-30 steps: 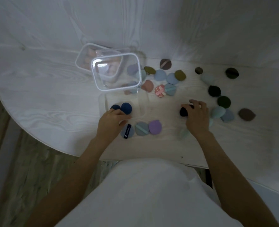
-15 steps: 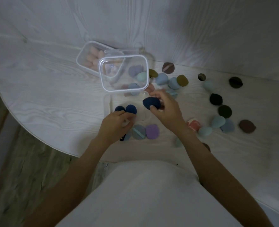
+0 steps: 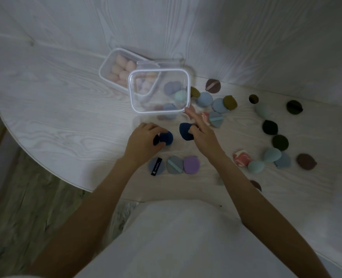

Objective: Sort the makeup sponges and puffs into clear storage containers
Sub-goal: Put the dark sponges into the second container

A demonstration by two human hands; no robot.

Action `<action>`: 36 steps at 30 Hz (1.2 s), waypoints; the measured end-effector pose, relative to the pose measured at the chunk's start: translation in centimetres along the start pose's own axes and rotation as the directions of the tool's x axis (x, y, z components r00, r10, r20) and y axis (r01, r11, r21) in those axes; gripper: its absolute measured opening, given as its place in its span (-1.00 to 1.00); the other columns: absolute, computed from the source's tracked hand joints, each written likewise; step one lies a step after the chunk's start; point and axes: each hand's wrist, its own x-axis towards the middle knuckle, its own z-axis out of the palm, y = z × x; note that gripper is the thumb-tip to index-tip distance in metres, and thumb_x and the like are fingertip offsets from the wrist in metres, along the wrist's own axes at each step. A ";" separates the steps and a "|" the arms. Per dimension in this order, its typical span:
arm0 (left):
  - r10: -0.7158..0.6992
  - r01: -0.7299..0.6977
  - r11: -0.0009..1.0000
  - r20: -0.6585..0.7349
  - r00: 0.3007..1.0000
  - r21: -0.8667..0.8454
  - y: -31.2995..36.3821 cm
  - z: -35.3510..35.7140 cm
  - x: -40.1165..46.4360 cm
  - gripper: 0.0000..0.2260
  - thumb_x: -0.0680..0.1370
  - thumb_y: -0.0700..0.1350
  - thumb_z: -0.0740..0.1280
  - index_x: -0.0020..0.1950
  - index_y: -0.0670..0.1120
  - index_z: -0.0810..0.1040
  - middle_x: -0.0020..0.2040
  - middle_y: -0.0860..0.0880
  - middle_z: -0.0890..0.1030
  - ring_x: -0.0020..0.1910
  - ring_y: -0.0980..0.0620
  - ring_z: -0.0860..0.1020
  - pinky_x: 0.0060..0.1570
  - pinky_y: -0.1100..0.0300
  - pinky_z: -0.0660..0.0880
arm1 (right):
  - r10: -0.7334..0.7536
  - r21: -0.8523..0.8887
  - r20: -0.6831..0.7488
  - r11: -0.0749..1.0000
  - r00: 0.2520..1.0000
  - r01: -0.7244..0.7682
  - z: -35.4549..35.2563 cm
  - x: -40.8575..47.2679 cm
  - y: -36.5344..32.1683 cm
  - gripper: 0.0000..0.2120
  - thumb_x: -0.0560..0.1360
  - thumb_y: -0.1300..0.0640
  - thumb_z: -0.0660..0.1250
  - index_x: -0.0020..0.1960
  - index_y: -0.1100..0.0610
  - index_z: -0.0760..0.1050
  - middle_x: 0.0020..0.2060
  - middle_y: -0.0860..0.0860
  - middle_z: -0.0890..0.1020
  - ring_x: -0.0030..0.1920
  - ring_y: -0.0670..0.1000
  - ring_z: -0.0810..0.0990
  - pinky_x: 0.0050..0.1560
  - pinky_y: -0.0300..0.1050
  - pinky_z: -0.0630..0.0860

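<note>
My left hand (image 3: 141, 142) curls around a dark blue sponge (image 3: 166, 138), with a second darker one beside it, inside a faint low clear container (image 3: 137, 121). My right hand (image 3: 203, 136) holds a navy sponge (image 3: 185, 133) under the thumb, just right of that pair, with its fingers stretched out. Behind stands a clear container (image 3: 132, 97), empty, with blue and mint sponges showing through it. A further clear container (image 3: 103, 66) holds several pink sponges (image 3: 124, 71).
Three flat puffs lie near me: grey-blue with a black label (image 3: 155, 166), grey (image 3: 175, 165) and purple (image 3: 191, 165). Several blue, olive, dark green, brown and mint puffs and sponges are scattered on the right, including a red marbled one (image 3: 241, 157). The white table's curved edge (image 3: 51, 167) runs at the left.
My right hand picked up a navy sponge at the right and carried it left, next to the blue sponges. My left hand stayed on those sponges.
</note>
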 end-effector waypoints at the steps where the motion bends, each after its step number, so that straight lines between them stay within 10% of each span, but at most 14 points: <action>1: 0.027 -0.027 1.000 0.003 1.000 0.005 0.1 0.1 0.1 -0.70 0.34 -0.19 0.49 0.06 -0.09 0.62 -0.02 -0.09 0.61 -0.05 -0.12 0.51 -0.08 0.10 0.46 | -0.008 -0.024 0.004 1.000 1.000 0.008 -0.1 0.1 0.1 -0.50 0.53 0.30 0.09 0.40 -0.04 0.30 0.32 -0.18 0.32 0.15 -0.25 0.37 0.02 -0.52 0.29; 6: 0.111 -0.111 0.992 0.008 0.994 0.054 -0.3 0.9 0.2 -0.71 0.32 -0.21 0.51 0.02 -0.07 0.65 -0.04 -0.08 0.61 -0.09 -0.12 0.52 -0.12 0.18 0.39 | -0.058 -0.250 -0.056 0.967 0.997 0.043 -0.1 0.2 0.9 -0.67 0.34 0.14 0.43 0.07 0.01 0.45 0.11 0.13 0.42 0.07 0.06 0.46 0.05 -0.09 0.50; 11: 0.082 -0.079 0.994 -0.032 0.996 0.076 -0.5 1.1 -0.1 -0.75 0.34 -0.25 0.47 0.00 -0.11 0.65 -0.06 -0.08 0.62 -0.15 -0.11 0.54 -0.25 0.20 0.41 | -0.247 -0.532 0.004 0.820 0.969 0.212 0.5 0.2 0.1 -0.63 0.37 0.35 0.36 0.16 0.24 0.46 0.17 0.18 0.45 0.13 0.12 0.46 0.06 -0.20 0.36; 16: 0.062 -0.058 0.996 -0.072 0.995 0.064 -0.5 1.3 -0.5 -0.74 0.34 -0.28 0.45 0.00 -0.11 0.63 -0.07 -0.07 0.62 -0.18 -0.11 0.54 -0.32 0.20 0.40 | -0.245 -0.830 0.029 0.535 0.969 0.160 2.2 0.7 -0.5 -0.82 0.36 0.27 0.44 -0.11 0.27 0.48 -0.20 0.18 0.56 -0.34 0.15 0.54 -0.41 -0.13 0.31; 20: 0.060 -0.056 0.997 -0.088 0.994 0.044 -0.5 1.3 -0.6 -0.72 0.32 -0.29 0.46 0.00 -0.09 0.63 -0.09 -0.06 0.63 -0.20 -0.10 0.54 -0.34 0.20 0.41 | -0.268 -0.815 0.037 0.549 0.963 0.184 4.1 1.6 0.3 -0.66 0.10 0.40 0.55 -0.25 0.25 0.46 -0.43 0.19 0.50 -0.63 0.12 0.40 -0.55 -0.35 -0.05; 27: 0.070 -0.065 0.997 -0.096 0.993 0.048 -0.5 1.5 -0.3 -0.73 0.30 -0.27 0.49 -0.03 -0.08 0.66 -0.11 -0.07 0.64 -0.22 -0.11 0.55 -0.29 0.22 0.40 | 0.000 -0.901 0.125 0.418 0.992 0.114 4.6 1.9 0.5 -0.88 0.55 0.27 0.19 0.08 0.23 0.39 0.05 0.18 0.51 -0.06 0.14 0.57 -0.25 -0.14 0.29; 36: 0.073 -0.069 0.997 -0.102 0.992 0.042 -0.4 1.6 -0.4 -0.69 0.32 -0.28 0.46 0.03 -0.08 0.64 -0.08 -0.06 0.64 -0.17 -0.12 0.55 -0.26 0.12 0.47 | -0.061 -0.890 0.126 0.435 0.990 0.140 4.3 1.3 -0.1 -0.82 0.52 0.28 0.22 0.12 0.22 0.35 -0.02 0.17 0.55 -0.11 0.16 0.57 -0.29 -0.12 0.29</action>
